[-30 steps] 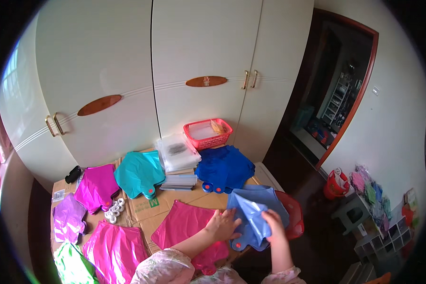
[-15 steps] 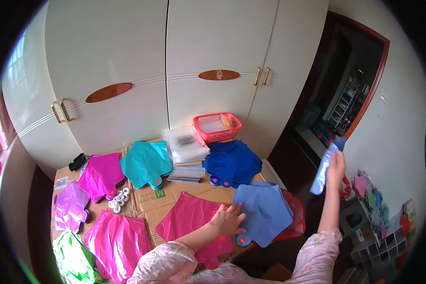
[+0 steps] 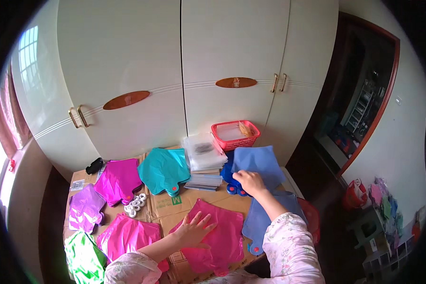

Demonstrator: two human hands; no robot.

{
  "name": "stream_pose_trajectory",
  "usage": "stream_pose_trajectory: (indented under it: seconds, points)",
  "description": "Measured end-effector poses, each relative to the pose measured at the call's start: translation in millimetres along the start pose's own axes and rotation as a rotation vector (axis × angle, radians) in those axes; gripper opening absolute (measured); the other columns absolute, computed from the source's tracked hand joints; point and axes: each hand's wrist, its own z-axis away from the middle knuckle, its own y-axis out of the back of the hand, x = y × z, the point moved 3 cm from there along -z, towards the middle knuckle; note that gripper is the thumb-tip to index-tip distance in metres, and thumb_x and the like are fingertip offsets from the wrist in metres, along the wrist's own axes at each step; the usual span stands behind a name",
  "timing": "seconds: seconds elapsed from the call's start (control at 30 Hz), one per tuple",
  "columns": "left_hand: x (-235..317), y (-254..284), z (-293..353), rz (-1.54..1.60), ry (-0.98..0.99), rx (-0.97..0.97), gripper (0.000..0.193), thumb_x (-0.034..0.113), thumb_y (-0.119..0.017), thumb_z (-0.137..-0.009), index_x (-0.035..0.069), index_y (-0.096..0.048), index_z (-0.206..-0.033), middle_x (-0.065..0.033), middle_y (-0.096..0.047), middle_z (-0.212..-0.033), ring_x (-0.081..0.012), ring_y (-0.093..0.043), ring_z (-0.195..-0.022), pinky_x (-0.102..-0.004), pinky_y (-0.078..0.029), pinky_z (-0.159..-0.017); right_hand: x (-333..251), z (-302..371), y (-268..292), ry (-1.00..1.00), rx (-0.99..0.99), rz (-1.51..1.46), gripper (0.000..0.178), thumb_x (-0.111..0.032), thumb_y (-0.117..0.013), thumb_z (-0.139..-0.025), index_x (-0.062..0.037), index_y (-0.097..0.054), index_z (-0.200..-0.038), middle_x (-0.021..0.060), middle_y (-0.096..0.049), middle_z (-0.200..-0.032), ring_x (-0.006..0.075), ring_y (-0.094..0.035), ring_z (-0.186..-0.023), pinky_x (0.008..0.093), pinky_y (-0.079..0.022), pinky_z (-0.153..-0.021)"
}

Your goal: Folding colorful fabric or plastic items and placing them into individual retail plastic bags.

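Note:
My right hand (image 3: 251,182) is closed on the edge of a light blue flat foil balloon (image 3: 260,163). That balloon hangs spread out over the dark blue foil balloons (image 3: 228,175), hiding most of them. Below my right wrist lies a pile of light blue-grey foil balloons (image 3: 256,227), partly covered by my sleeve. With fingers spread, my left hand (image 3: 194,231) rests on the dark pink foil balloons (image 3: 225,236). Brighter pink foil balloons (image 3: 128,234) lie beside my left forearm.
Teal (image 3: 162,170), magenta (image 3: 118,180), purple (image 3: 86,208) and green foil balloons (image 3: 84,255) lie on the cardboard (image 3: 175,208). White rolls (image 3: 135,205), a stack of flat packs (image 3: 202,181), clear bags (image 3: 203,152) and a red basket (image 3: 235,137) stand among them. A cabinet is behind.
My right hand has swung in from the far right, and the light blue balloon now hangs broad instead of narrow. My left hand has shifted left from the light blue pile onto the dark pink balloons.

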Motion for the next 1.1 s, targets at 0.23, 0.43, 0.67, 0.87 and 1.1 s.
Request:
stream_pose_trajectory:
  seconds: [0.23, 0.43, 0.67, 0.87, 1.1]
  points:
    - [-26, 13, -11, -0.002, -0.089, -0.127, 0.092, 0.063, -0.063, -0.074, 0.020, -0.027, -0.146, -0.0157, -0.026, -0.151, -0.0413, -0.026, -0.137, -0.0638, -0.033, -0.101, -18, 0, -10, -0.129, -0.112, -0.008, 0.016, -0.026, -0.061, -0.078, -0.0108, -0.064, -0.077, 0.0049, -0.063, -0.082, 0.0246, -0.065, -0.075, 0.0390, -0.054, -0.061]
    - [-45, 45, -37, 0.063, -0.100, -0.007, 0.074, 0.055, -0.064, -0.077, 0.015, -0.043, -0.136, -0.0142, -0.040, -0.141, -0.0314, -0.038, -0.131, -0.0509, -0.038, -0.101, -14, 0, -26, -0.219, -0.086, 0.032, 0.021, -0.028, -0.062, -0.079, -0.0097, -0.063, -0.069, 0.0054, -0.063, -0.075, 0.0255, -0.065, -0.072, 0.0408, -0.054, -0.062]
    - [-60, 66, -103, 0.162, 0.112, 0.211, 0.068, 0.041, -0.065, -0.079, 0.008, -0.043, -0.135, -0.0139, -0.046, -0.137, -0.0294, -0.044, -0.127, -0.0419, -0.037, -0.103, 0, -8, -15, -0.717, -0.190, -0.320, 0.022, -0.033, -0.070, -0.076, -0.0119, -0.072, -0.079, 0.0114, -0.068, -0.073, 0.0296, -0.066, -0.068, 0.0419, -0.050, -0.062]
    - [-59, 53, -159, 0.157, 0.136, 0.527, 0.069, 0.027, -0.063, -0.083, 0.005, -0.033, -0.141, -0.0142, -0.047, -0.136, -0.0260, -0.042, -0.130, -0.0433, -0.035, -0.105, 16, -4, -25, -0.768, -0.105, -0.500, 0.026, -0.032, -0.074, -0.073, -0.0066, -0.072, -0.080, 0.0127, -0.067, -0.071, 0.0247, -0.065, -0.064, 0.0370, -0.048, -0.059]
    - [-54, 44, -174, 0.094, 0.031, 0.290, 0.056, 0.025, -0.062, -0.082, 0.013, -0.045, -0.133, -0.0134, -0.057, -0.120, -0.0280, -0.060, -0.106, -0.0464, -0.039, -0.101, 61, 19, -55, -1.042, 0.013, -1.274, 0.016, -0.021, -0.071, -0.082, -0.0065, -0.065, -0.077, -0.0013, -0.060, -0.069, 0.0074, -0.050, -0.059, 0.0260, -0.041, -0.056]
